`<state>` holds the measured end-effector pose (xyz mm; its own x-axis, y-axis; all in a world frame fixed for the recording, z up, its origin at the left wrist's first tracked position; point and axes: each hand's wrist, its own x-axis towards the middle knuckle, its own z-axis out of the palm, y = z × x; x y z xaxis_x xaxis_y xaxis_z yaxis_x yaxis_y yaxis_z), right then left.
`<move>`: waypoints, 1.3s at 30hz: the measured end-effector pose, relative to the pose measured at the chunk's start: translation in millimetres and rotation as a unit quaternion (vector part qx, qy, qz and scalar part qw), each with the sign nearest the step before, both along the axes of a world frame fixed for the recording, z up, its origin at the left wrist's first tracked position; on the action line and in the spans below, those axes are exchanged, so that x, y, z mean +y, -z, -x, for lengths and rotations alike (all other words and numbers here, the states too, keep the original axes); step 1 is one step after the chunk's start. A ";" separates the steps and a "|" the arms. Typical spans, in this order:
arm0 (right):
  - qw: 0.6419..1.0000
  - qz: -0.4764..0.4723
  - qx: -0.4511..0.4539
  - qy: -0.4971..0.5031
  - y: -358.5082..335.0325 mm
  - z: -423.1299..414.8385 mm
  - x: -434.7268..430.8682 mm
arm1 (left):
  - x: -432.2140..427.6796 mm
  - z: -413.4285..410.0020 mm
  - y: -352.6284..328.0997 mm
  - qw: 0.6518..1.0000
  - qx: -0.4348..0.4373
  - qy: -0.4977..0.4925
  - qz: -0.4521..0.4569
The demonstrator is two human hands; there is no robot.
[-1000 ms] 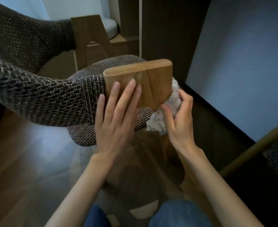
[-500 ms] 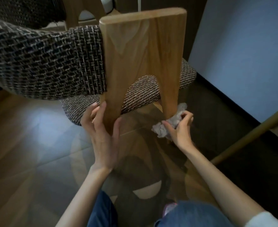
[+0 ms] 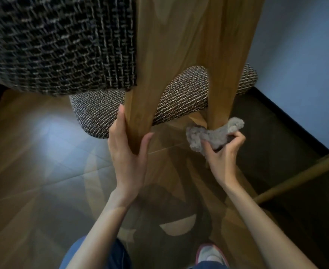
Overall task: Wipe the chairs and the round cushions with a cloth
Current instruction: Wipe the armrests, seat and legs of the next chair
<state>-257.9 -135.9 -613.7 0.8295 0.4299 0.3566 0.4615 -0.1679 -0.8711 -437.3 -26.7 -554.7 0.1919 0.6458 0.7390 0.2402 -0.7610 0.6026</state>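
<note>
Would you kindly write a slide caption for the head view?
Left hand grips one chair leg; right hand wraps a cloth round the other leg.

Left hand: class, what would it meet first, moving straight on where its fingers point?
Probably the round grey woven seat cushion, beside the light wooden chair leg the left hand grips; depth unclear.
</note>
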 end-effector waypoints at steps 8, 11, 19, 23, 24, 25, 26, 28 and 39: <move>0.947 0.144 0.272 0.091 85.9 -24.1 10.3 | -1.7 1.8 0.5 1.000 -0.020 0.016 0.006; 0.945 0.132 0.271 0.124 80.9 -14.8 13.9 | -2.6 5.0 -4.9 0.999 -0.017 0.029 0.013; 0.993 -0.085 -0.048 0.068 -68.5 33.1 9.9 | -4.1 18.0 -22.9 0.994 -0.034 0.074 0.069; 0.979 -0.131 -0.153 0.025 -142.6 44.6 14.2 | -2.3 27.3 -34.2 0.991 -0.009 0.093 0.096; 0.975 -0.139 -0.172 0.012 -155.9 47.3 15.6 | -1.4 29.3 -36.8 0.990 -0.001 0.098 0.101; 0.971 -0.145 -0.190 0.002 -166.8 50.7 17.4 | -0.7 30.8 -38.9 0.989 0.006 0.104 0.104; 0.967 -0.146 -0.208 -0.007 -175.4 54.8 19.5 | -0.1 32.1 -40.8 0.988 0.012 0.109 0.105; 0.961 -0.126 -0.246 -0.023 -185.8 63.5 22.5 | 1.5 34.2 -43.3 0.987 0.019 0.120 0.106; 0.901 0.092 -0.311 -0.289 -196.1 81.8 13.0 | 3.9 55.2 -63.1 0.958 0.012 0.200 0.203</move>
